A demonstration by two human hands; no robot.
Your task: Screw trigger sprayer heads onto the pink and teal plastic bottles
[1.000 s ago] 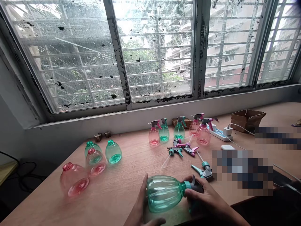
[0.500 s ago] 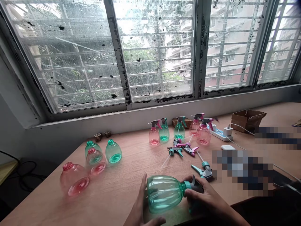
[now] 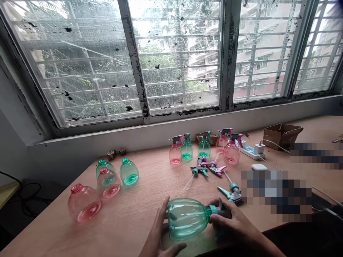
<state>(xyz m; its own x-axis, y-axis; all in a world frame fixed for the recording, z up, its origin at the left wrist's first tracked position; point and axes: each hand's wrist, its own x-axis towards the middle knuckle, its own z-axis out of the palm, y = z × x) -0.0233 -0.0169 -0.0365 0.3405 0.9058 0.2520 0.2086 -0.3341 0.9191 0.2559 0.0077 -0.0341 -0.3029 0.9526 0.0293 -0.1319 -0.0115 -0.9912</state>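
Note:
A large green spray bottle [image 3: 186, 218] lies on its side at the near edge of the wooden table [image 3: 150, 185]. My left hand [image 3: 158, 235] wraps round its wide base. My right hand [image 3: 235, 225] is closed on the dark trigger head [image 3: 223, 211] at the bottle's neck. Both hands hold the bottle just above the tabletop.
Several capless pink and green bottles [image 3: 107, 180] stand at the left. Several finished spray bottles [image 3: 203, 148] stand near the window wall, with loose trigger heads [image 3: 211, 167] in front. A power strip [image 3: 253, 151], a white charger case [image 3: 259, 167] and a cardboard box [image 3: 281, 135] sit at the right.
My left-hand fingers have shifted slightly on the bottle's base, and the bottle has turned a little. Everything else is unchanged.

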